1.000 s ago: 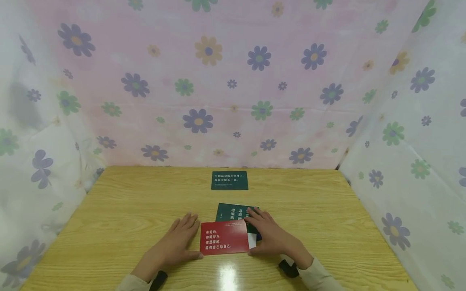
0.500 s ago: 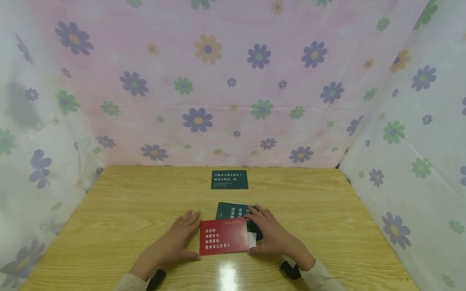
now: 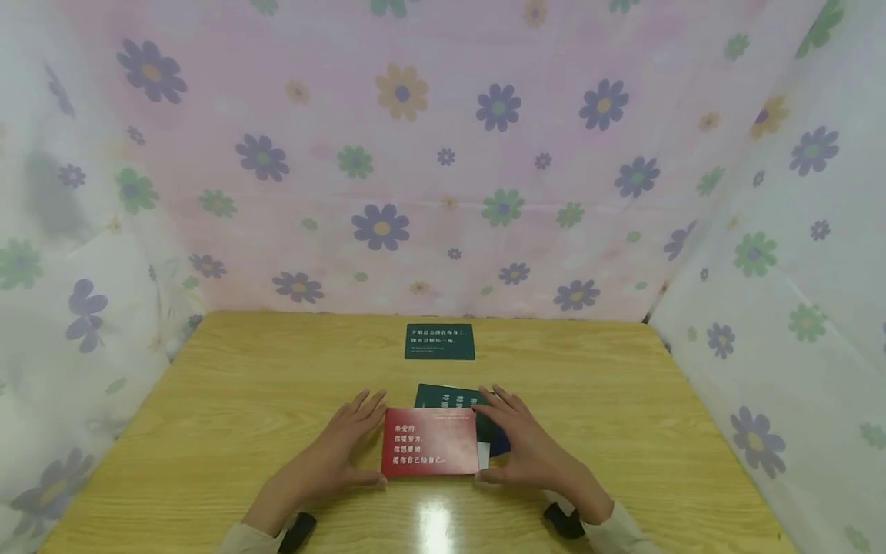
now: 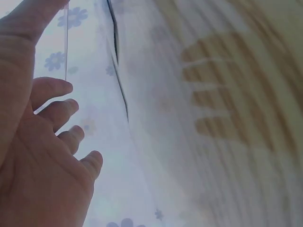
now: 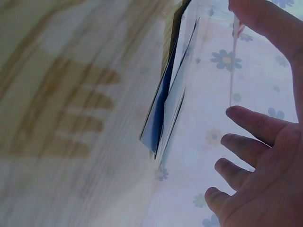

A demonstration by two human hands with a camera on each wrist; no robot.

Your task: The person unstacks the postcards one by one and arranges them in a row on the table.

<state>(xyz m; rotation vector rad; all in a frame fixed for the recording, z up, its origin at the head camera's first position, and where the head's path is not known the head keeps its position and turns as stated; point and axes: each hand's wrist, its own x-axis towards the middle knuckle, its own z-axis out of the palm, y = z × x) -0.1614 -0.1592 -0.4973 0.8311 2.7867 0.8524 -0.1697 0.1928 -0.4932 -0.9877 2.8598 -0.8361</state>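
Note:
A red card [image 3: 429, 442] with white lettering is held by its two short sides, off the table. My left hand [image 3: 337, 448] grips its left side, thumb at the lower corner and index finger at the upper one. On the right side my right hand [image 3: 533, 446] holds it the same way. Both wrist views show the card as a thin edge-on line between thumb and index fingertip. Beneath and behind it lies a loose pile with a dark green card [image 3: 436, 395], a white piece [image 3: 484, 455] and a navy piece [image 3: 500, 442].
Another dark green card [image 3: 439, 342] with white text lies near the back of the wood-grain table [image 3: 277, 369]. Flower-patterned cloth [image 3: 415, 169] hangs behind and on both sides. In the right wrist view, the pile's cards [image 5: 163, 113] stand apart at their edges.
The red card has risen slightly and levelled out, with both hands moving along, and a pale glare shows on it. More of the navy piece is visible.

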